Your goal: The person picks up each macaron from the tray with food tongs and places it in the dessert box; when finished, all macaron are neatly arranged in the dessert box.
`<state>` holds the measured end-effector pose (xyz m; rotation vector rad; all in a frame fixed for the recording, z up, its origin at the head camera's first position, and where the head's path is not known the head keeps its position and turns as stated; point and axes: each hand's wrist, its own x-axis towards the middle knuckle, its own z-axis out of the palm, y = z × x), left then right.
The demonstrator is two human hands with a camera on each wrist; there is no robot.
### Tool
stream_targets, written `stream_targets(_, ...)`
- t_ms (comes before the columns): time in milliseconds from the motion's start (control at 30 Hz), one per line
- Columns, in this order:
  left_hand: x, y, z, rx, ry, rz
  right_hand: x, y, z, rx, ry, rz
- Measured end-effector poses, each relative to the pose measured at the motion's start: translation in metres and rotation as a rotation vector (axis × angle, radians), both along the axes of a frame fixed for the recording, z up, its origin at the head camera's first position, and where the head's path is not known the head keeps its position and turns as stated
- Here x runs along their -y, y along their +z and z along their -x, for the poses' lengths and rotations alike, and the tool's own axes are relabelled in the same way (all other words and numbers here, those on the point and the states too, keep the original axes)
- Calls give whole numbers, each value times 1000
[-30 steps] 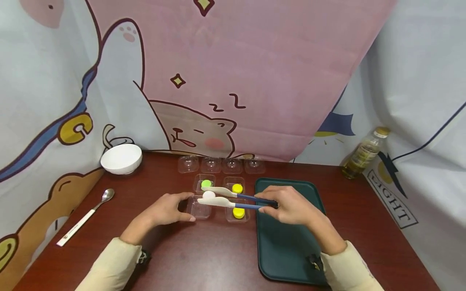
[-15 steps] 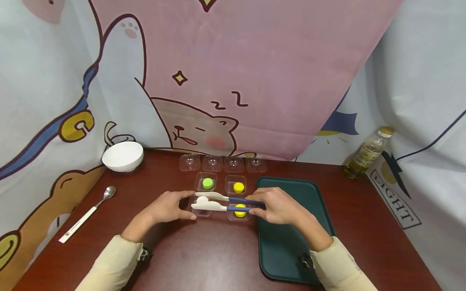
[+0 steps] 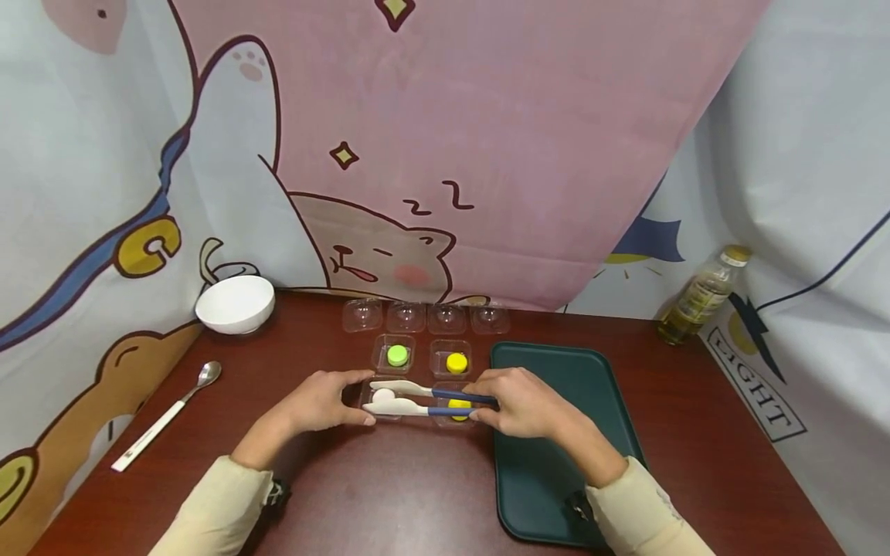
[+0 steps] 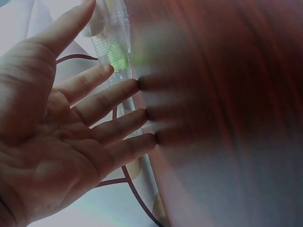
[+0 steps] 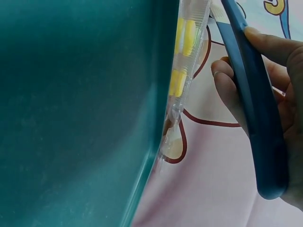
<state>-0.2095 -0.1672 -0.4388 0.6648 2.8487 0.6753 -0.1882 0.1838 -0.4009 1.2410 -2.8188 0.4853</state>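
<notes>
My right hand [image 3: 524, 401] holds white-tipped tongs with blue handles [image 3: 452, 411]; the right wrist view shows its fingers and thumb around the blue handle [image 5: 258, 123]. Between the tong tips sits a white macaron [image 3: 383, 395], over or inside the front-left clear plastic box [image 3: 398, 419]; whether it touches the bottom I cannot tell. My left hand [image 3: 316, 403] is at that box's left side, thumb and index finger spread at its edges. In the left wrist view its fingers are fairly straight. A green macaron [image 3: 398, 355] and two yellow macarons [image 3: 456, 363] sit in the other boxes, the front yellow one partly behind the tongs.
A dark green tray [image 3: 556, 479] lies right of the boxes, under the right forearm. Several clear domed lids [image 3: 363, 315] line the back. A white bowl [image 3: 235, 305] and a spoon [image 3: 165, 418] are at left; an oil bottle [image 3: 702, 297] stands back right.
The right hand and tongs have moved left and down, bringing the white macaron from the box's right edge to over or into the front-left box. My left hand has stayed beside it.
</notes>
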Motion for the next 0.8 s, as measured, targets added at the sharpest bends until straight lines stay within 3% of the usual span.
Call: stream_targets(800,-3,2,0,7,16,4,0,-2,-3,6,-29,5)
